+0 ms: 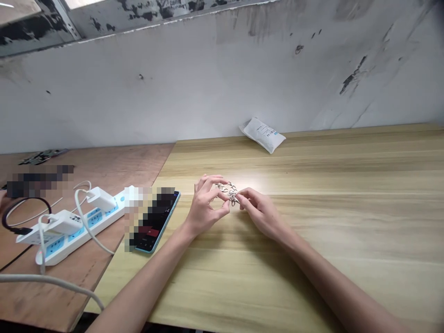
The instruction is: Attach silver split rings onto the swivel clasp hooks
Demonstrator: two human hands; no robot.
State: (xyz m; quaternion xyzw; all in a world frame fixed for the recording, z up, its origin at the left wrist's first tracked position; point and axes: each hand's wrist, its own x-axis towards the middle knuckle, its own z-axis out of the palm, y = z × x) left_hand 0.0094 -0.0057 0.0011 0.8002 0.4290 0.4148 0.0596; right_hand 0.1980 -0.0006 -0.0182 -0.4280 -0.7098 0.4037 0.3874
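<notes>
A cluster of small silvery metal loops (pixel 232 197), like linked rings or a chain, is held between my two hands above the wooden table; its exact kind is too small to make out. My left hand (pixel 204 203) is curled round its left side, thumb and fingertips closing on the loops. From the right, my right hand (pixel 261 209) pinches the cluster between thumb and index finger. Both forearms reach in from the near edge. Part of the loops is hidden behind the left fingers.
Left of my hands lies a smartphone (pixel 159 222), partly pixelated. Farther left, a white power strip (pixel 83 233) holds plugged-in chargers and cables on a brown board (pixel 145 162). A white labelled packet (pixel 262 134) rests at the back by the wall (pixel 194 92). A person's hand edge (pixel 3 200) shows far left.
</notes>
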